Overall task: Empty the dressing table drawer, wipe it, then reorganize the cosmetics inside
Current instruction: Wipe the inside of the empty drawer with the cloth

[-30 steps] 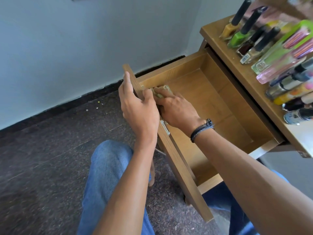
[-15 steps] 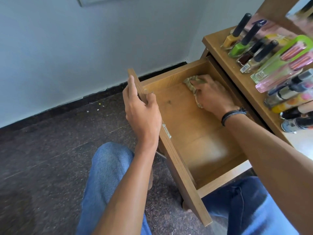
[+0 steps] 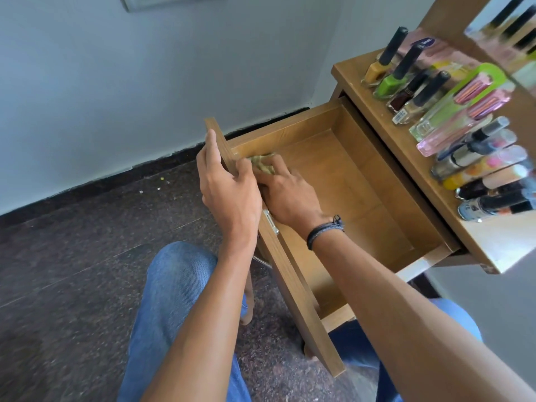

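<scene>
The wooden drawer (image 3: 377,198) is pulled out of the dressing table and holds no cosmetics. My left hand (image 3: 229,192) grips the top edge of the drawer front (image 3: 293,285), thumb inside and fingers outside. My right hand (image 3: 287,192) presses a crumpled yellowish cloth (image 3: 262,163) into the drawer's near left corner, right against the front panel. Most of the cloth is hidden under my fingers. The cosmetics (image 3: 452,123), several nail polish bottles and tubes, lie in a row on the table top (image 3: 385,132) to the right.
A mirror edge (image 3: 504,27) stands at the table's back right. Beside the drawer on the left is dark speckled floor (image 3: 72,271) with a black skirting along the pale wall. My knees in blue jeans (image 3: 179,300) sit under and left of the drawer.
My right hand slid the cloth from the drawer's back left corner forward to the corner by the front panel. My left hand kept its grip on the drawer front.
</scene>
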`<state>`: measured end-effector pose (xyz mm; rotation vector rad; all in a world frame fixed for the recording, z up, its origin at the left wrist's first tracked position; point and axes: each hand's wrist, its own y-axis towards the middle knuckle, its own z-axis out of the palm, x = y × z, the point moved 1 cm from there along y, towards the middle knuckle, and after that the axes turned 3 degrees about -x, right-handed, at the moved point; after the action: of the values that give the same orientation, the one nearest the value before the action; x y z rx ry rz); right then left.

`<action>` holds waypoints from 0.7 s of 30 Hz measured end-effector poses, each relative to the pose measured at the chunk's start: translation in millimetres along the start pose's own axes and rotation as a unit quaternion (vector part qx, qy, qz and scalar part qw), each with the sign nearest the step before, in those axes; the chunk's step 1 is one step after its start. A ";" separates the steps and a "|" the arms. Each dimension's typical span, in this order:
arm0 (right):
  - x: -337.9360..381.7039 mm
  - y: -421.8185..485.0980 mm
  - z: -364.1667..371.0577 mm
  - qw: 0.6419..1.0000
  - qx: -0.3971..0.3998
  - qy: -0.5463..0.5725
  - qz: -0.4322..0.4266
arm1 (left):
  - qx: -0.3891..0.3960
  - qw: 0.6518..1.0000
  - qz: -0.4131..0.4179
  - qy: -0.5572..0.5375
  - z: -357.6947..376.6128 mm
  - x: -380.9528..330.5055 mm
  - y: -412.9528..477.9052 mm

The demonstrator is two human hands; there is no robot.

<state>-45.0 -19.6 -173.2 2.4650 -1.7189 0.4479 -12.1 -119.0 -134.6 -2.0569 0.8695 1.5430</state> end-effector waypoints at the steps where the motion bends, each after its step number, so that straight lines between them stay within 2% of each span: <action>1: -1.1 -0.2 -0.6 1.000 0.001 -0.008 -0.008 | 0.001 1.000 0.001 0.003 0.2 0.9 0.3; 5: -25.2 3.1 -11.6 0.998 0.017 -0.049 -0.032 | 0.012 1.000 0.006 0.006 -0.7 2.3 1.0; 10: -81.1 14.3 -38.6 0.992 -0.013 -0.110 0.062 | 0.015 1.000 0.006 0.003 -1.6 -0.1 0.6; 14: -98.7 19.6 -47.8 0.982 -0.039 -0.169 0.070 | 0.017 1.000 0.012 0.002 -1.1 -0.6 0.7; 21: -91.6 9.6 -34.9 0.984 -0.067 -0.141 0.089 | 0.011 1.000 0.013 0.001 -0.9 0.4 -0.1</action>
<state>-89.4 68.1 -168.0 2.3825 -2.0103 -0.0068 -11.3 -119.6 -134.8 -2.0394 0.9131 1.5394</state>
